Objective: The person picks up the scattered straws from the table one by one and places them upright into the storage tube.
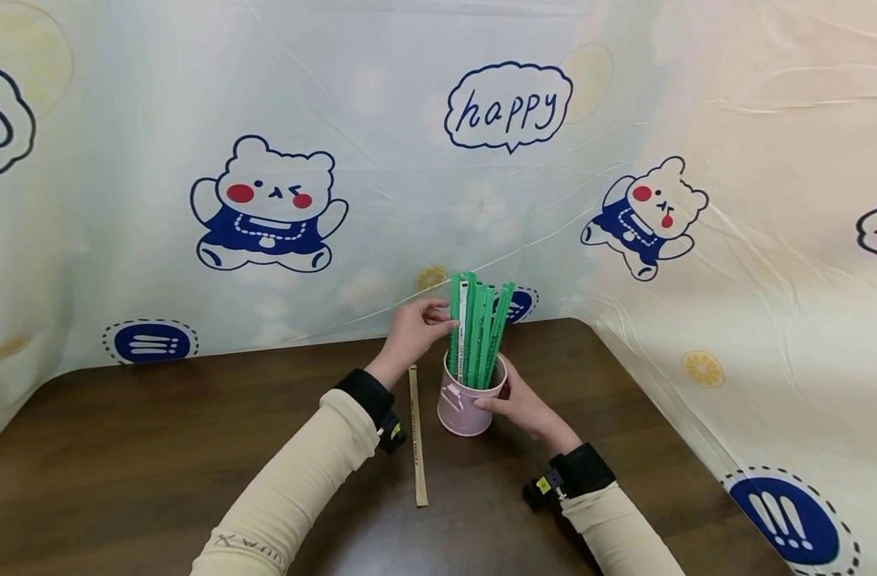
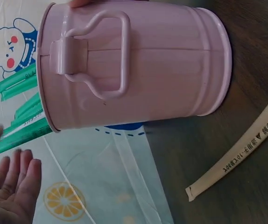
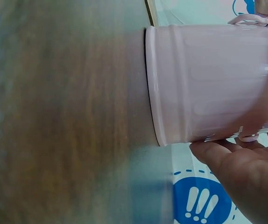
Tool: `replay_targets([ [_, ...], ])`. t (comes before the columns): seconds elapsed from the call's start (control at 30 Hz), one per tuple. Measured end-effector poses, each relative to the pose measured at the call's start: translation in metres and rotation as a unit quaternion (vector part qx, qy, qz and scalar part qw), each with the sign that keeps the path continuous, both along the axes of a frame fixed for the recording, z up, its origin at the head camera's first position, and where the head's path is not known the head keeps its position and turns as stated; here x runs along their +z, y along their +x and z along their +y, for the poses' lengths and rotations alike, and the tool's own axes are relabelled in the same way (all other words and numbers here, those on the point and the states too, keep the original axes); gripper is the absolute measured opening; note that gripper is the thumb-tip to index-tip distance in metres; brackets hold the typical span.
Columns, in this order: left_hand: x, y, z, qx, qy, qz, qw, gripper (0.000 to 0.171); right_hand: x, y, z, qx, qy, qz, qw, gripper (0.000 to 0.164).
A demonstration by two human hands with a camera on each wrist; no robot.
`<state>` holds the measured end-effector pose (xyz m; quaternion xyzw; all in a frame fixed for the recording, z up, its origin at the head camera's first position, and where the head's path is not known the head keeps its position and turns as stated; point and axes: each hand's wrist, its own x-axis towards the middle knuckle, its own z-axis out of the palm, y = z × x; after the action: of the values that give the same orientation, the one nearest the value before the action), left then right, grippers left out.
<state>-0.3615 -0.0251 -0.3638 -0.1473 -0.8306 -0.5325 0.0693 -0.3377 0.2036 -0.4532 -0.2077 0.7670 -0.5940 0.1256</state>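
A small pink metal bucket [image 1: 463, 412] with side handles stands on the table, holding several green-wrapped straws [image 1: 474, 336] upright, one with a white printed strip. My right hand [image 1: 518, 402] grips the bucket from the right, thumb across its front below the rim; in the right wrist view, fingers of the right hand [image 3: 246, 168] lie along the bucket wall. My left hand [image 1: 413, 332] is at the left side of the straws, thumb close to them. In the left wrist view the left hand [image 2: 12, 191] has its fingers extended; whether it touches a straw is unclear.
One straw in a tan printed wrapper [image 1: 418, 440] lies on the dark wooden table [image 1: 194, 464], left of the bucket. A pale curtain [image 1: 395, 120] with bear drawings hangs behind and along the right edge of the table.
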Motion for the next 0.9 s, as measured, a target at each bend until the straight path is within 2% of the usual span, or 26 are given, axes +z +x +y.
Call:
replay_targets([
  [0.1,-0.005,0.000,-0.004,0.009,0.000,-0.010,0.9999,0.046,0.000,-0.001,0.001,0.000,-0.001,0.000,1.000,0.095],
  [0.17,-0.010,0.000,-0.008,0.028,-0.003,-0.016,0.9995,0.043,0.001,-0.002,0.001,0.002,-0.002,0.000,1.000,0.095],
  [0.23,-0.018,0.000,-0.014,0.046,-0.025,-0.018,0.9985,0.038,0.002,-0.002,0.001,0.002,-0.003,-0.001,1.000,0.096],
  [0.3,-0.028,0.000,-0.020,0.057,-0.079,-0.035,0.9947,0.034,0.002,-0.002,0.001,0.002,-0.004,-0.002,1.000,0.096],
  [0.37,-0.040,0.002,-0.025,0.060,-0.146,-0.053,0.9861,0.030,0.002,-0.001,0.001,0.001,-0.001,-0.001,1.000,0.096],
  [0.47,-0.060,0.004,-0.027,0.061,-0.236,-0.090,0.9656,0.031,0.001,0.001,0.001,0.000,0.001,-0.003,1.000,0.096],
  [0.53,-0.070,0.004,-0.026,0.064,-0.264,-0.106,0.9566,0.027,0.001,0.002,0.000,0.002,-0.001,-0.002,1.000,0.096],
  [0.63,-0.079,0.004,-0.024,0.065,-0.276,-0.122,0.9513,0.015,0.002,0.003,0.000,0.006,-0.002,0.002,1.000,0.096],
  [0.8,-0.083,0.003,-0.021,0.064,-0.275,-0.129,0.9504,0.041,0.003,0.003,-0.001,0.006,-0.002,0.006,1.000,0.097],
  [0.9,-0.083,0.003,-0.021,0.079,-0.269,-0.132,0.9509,0.039,0.002,0.002,-0.001,0.003,-0.004,0.004,1.000,0.097],
])
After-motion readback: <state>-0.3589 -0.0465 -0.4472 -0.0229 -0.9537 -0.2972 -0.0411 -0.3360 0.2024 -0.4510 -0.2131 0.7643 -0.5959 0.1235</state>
